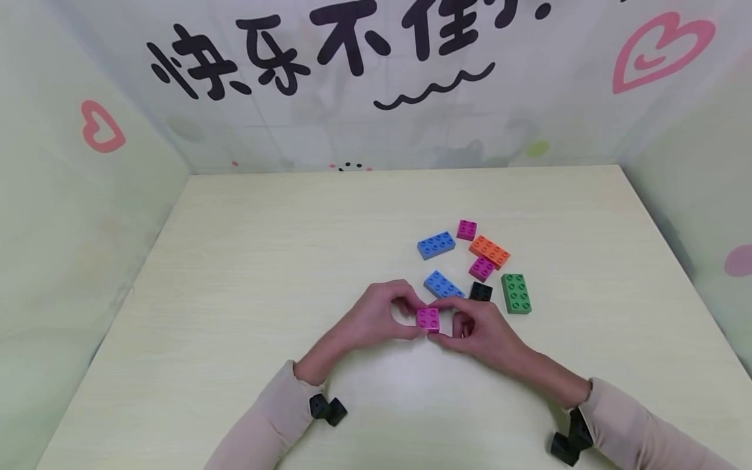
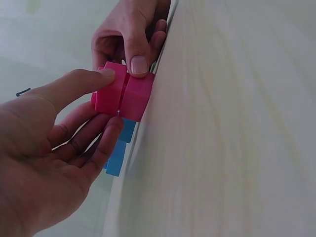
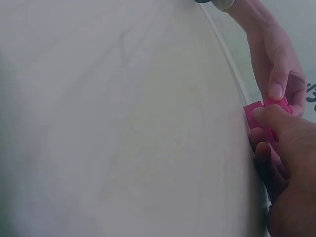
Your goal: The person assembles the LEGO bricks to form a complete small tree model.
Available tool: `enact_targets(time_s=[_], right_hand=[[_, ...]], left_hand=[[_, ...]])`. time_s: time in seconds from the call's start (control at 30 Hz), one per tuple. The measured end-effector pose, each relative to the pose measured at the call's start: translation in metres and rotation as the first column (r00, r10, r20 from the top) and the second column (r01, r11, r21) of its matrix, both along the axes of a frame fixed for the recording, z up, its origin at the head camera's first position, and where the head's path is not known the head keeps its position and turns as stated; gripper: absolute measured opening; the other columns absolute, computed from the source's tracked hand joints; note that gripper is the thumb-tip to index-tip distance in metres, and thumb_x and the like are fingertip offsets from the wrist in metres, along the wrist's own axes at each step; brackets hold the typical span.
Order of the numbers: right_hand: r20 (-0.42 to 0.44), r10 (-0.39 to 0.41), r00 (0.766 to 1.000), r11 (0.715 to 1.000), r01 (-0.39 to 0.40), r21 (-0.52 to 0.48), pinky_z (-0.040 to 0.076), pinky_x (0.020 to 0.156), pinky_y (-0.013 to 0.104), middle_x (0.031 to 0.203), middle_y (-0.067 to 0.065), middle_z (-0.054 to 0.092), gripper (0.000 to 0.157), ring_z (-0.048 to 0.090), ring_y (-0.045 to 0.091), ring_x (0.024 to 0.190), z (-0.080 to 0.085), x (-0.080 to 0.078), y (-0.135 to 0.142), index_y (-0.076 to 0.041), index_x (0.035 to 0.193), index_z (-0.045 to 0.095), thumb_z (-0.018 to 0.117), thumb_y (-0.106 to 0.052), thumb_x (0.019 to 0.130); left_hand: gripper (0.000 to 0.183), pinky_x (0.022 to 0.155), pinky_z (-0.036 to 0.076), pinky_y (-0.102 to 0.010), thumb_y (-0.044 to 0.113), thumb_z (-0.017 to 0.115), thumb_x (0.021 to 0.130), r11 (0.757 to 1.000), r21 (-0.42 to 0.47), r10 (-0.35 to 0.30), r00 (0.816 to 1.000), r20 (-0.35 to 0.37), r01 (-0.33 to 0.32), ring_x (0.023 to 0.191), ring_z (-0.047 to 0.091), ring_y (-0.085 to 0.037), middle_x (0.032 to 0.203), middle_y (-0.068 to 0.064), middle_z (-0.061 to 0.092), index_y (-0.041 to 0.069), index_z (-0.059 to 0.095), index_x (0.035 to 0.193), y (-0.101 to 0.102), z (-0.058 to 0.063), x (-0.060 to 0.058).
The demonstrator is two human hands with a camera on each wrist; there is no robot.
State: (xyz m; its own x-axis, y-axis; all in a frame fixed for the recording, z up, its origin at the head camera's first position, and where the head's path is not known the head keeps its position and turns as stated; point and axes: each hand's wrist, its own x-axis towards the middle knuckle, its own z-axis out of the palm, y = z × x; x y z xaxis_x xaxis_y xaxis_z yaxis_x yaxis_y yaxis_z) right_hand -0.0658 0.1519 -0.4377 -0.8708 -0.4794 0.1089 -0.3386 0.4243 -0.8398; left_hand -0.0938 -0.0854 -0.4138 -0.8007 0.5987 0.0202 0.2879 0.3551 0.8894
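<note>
Two pink toy building bricks are held one on top of the other, with a thin slit between them. My left hand [image 1: 378, 316] pinches the upper pink brick [image 2: 109, 91] between thumb and fingers, its studs facing up in the head view. From the other side, my right hand [image 1: 487, 329] grips the lower pink brick [image 2: 138, 96], thumb on its near face. In the head view the upper brick hides the lower one. Just beyond the hands lies a blue brick [image 1: 442, 284], partly covered by the right hand. A black brick [image 1: 480, 292] is close by the right hand's knuckles.
Farther back on the pale table [image 1: 264, 248] lie another blue brick [image 1: 437, 245], an orange brick [image 1: 491, 250], two magenta bricks [image 1: 467, 229] and a green brick [image 1: 516, 294]. Printed walls [image 1: 329, 130] enclose the back and sides. Black devices [image 1: 328, 409] sit on both wrists.
</note>
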Motion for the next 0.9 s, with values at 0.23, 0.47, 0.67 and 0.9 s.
enact_targets(time_s=[0.23, 0.47, 0.67, 0.9], right_hand=[[-0.013, -0.005, 1.000, 1.000, 0.005, 0.003, 0.041, 0.048, 0.022, 0.061, -0.003, 0.055, 0.048, 0.050, 0.012, 0.051, -0.0001, -0.0002, -0.0022, -0.008, 0.118, 0.065, 0.085, -0.004, 0.075], [-0.032, 0.014, 0.999, 1.000, -0.014, -0.023, 0.043, 0.049, 0.022, 0.062, -0.010, 0.055, 0.046, 0.052, 0.009, 0.052, -0.0008, -0.0004, 0.0003, -0.016, 0.118, 0.066, 0.086, -0.015, 0.077], [-0.023, 0.018, 1.000, 1.000, -0.019, -0.017, 0.045, 0.050, 0.023, 0.063, -0.010, 0.056, 0.046, 0.053, 0.009, 0.054, -0.0016, -0.0006, 0.0021, -0.016, 0.119, 0.065, 0.085, -0.014, 0.077], [-0.016, 0.022, 1.000, 1.000, -0.023, -0.012, 0.046, 0.050, 0.023, 0.063, -0.010, 0.056, 0.046, 0.054, 0.009, 0.054, -0.0027, -0.0016, 0.0025, -0.016, 0.118, 0.065, 0.085, -0.012, 0.076]], left_hand=[[0.030, 0.077, 0.053, -0.031, 0.008, 0.087, 0.073, 1.000, 0.012, 0.008, 1.000, -0.012, -0.008, 0.085, 0.061, -0.018, 0.091, 0.004, 0.064, 0.011, 0.070, 0.097, 0.0011, -0.0019, 0.0004], [0.031, 0.077, 0.052, -0.030, 0.011, 0.088, 0.073, 1.000, 0.010, 0.007, 1.000, -0.007, -0.007, 0.085, 0.061, -0.018, 0.092, 0.006, 0.064, 0.012, 0.069, 0.098, 0.0017, -0.0038, 0.0000], [0.034, 0.079, 0.051, -0.028, 0.021, 0.088, 0.074, 1.000, 0.009, -0.013, 1.000, -0.014, 0.014, 0.088, 0.061, -0.017, 0.095, 0.011, 0.064, 0.015, 0.068, 0.100, 0.0016, -0.0041, -0.0003], [0.029, 0.076, 0.052, -0.029, 0.020, 0.087, 0.076, 1.000, 0.022, 0.002, 0.999, -0.041, -0.001, 0.086, 0.061, -0.016, 0.092, 0.011, 0.065, 0.014, 0.069, 0.098, 0.0025, -0.0071, -0.0006]])
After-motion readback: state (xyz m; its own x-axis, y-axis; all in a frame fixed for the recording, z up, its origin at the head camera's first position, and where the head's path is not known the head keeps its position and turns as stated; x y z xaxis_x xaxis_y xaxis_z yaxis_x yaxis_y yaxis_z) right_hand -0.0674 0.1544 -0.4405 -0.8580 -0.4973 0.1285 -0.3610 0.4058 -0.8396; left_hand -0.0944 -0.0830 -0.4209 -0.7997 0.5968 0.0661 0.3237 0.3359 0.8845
